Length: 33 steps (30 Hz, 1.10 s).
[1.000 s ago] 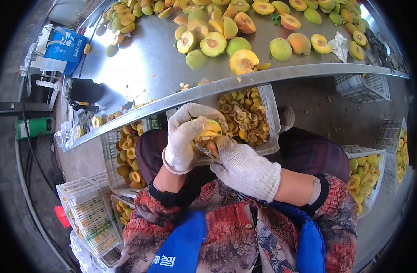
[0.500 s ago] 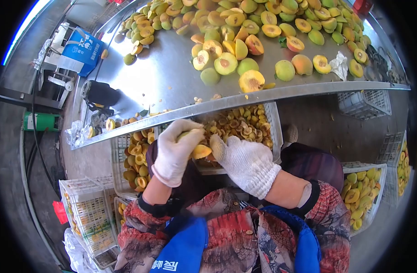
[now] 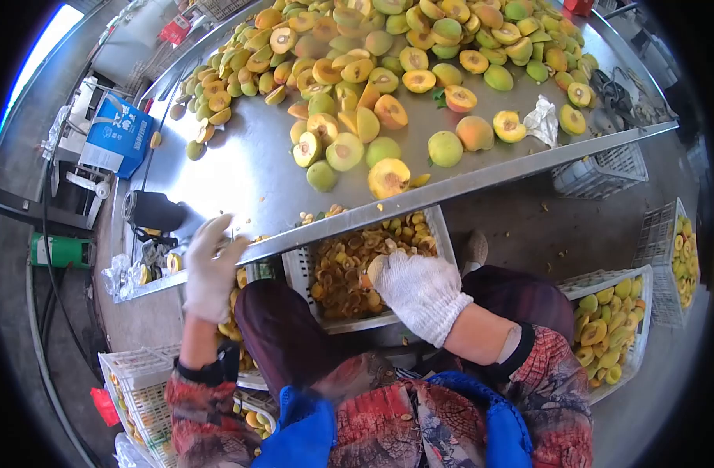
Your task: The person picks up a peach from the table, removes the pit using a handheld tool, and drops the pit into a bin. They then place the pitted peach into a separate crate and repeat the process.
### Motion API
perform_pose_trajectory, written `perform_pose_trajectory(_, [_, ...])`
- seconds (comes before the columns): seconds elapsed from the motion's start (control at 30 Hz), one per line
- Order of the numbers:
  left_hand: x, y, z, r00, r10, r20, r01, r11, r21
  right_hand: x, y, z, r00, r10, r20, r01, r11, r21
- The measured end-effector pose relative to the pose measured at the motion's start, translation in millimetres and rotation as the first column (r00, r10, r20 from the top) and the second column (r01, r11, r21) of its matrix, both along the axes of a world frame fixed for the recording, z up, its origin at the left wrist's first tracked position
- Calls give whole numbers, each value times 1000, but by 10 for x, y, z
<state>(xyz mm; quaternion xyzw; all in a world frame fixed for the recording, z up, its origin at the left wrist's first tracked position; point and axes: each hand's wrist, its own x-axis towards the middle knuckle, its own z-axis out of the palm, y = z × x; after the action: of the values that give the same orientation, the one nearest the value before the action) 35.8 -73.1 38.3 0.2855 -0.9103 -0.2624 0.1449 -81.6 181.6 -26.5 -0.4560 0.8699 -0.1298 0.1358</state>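
My left hand, in a white glove, is raised at the table's front edge on the left, fingers apart, with no fruit visible in it. My right hand, in a white knitted glove, is closed above the crate of pits and scraps. Something small and orange-brown shows at its fingertips, too small to make out. Beyond the hands, halved and whole yellow-green fruit lies piled on the metal table. A large cut half rests near the table's front edge.
A black cylindrical object and crumpled plastic are on the table's left. A blue box stands beyond its left side. Fruit-filled crates stand at right and lower left. Crumpled white paper lies on the table.
My left hand has moved left, away from my right hand, and opened; the fruit it held is out of it. My right hand stays over the crate. The view has shifted slightly.
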Motion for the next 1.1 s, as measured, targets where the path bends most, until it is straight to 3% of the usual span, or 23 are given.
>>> perform_pose_trajectory(0.1, [-935, 449, -169, 945, -319, -76, 327, 933, 152, 11, -3, 17, 997, -22, 72, 15, 995, 97])
perform_pose_trajectory(0.17, [-1492, 744, -199, 866, -482, 132, 496, 861, -110, -14, -7, 42, 980, -57, 192, 35, 993, 114])
perform_pose_trajectory(0.27, [-1854, 878, -427, 727, -567, 387, 666, 719, -198, -67, 60, -24, 976, -21, 218, 7, 998, 65])
perform_pose_trajectory(0.37, [-1906, 858, -486, 746, -550, 375, 630, 765, -132, -101, 146, -51, 985, 0, 174, -4, 1000, 23])
perform_pose_trajectory(0.5, [-1778, 769, -730, 823, -557, 115, 567, 820, -86, -222, 221, 121, 996, -24, 87, 33, 995, -95])
perform_pose_trajectory(0.6, [-1674, 697, -729, 931, -364, -34, 365, 919, 147, -409, 237, 155, 992, -91, 91, 123, 883, -453])
perform_pose_trajectory(0.63, [-1632, 674, -683, 937, -325, -126, 348, 892, 288, -478, 239, 194, 989, -123, 80, 147, 799, -583])
perform_pose_trajectory(0.67, [-1579, 647, -607, 939, -275, -207, 339, 839, 425, -520, 303, 283, 962, -148, 231, 256, 788, -560])
perform_pose_trajectory(0.7, [-1517, 654, -499, 938, -210, -275, 333, 764, 553, -552, 292, 283, 956, -163, 243, 283, 730, -623])
perform_pose_trajectory(0.77, [-1364, 715, -220, 948, -213, -238, 320, 624, 713, -573, 250, 265, 945, -178, 274, 325, 595, -735])
perform_pose_trajectory(0.8, [-1284, 709, -156, 946, -253, -202, 316, 583, 749, -562, 243, 288, 944, -182, 277, 330, 594, -734])
perform_pose_trajectory(0.87, [-1132, 798, -5, 934, -333, -126, 300, 543, 784, -514, 228, 424, 752, -42, 658, 522, 647, -556])
perform_pose_trajectory(0.93, [-1033, 930, 9, 946, -246, -213, 307, 456, 836, -463, 152, 410, 454, 82, 887, 604, 703, -375])
perform_pose_trajectory(0.97, [-984, 977, -6, 947, -198, -252, 314, 410, 857, -412, 117, 391, 321, 150, 935, 663, 670, -335])
perform_pose_trajectory(1.0, [-936, 961, -172, 921, -164, -354, 389, 452, 802, -340, 90, 375, 183, 220, 958, 714, 640, -284])
perform_pose_trajectory(1.03, [-879, 982, -262, 904, -60, -423, 413, 372, 831, -285, 73, 350, 44, 292, 955, 757, 614, -223])
perform_pose_trajectory(1.1, [-778, 1082, -386, 841, 161, -516, 482, 210, 851, -229, 36, 277, -122, 398, 909, 753, 634, -176])
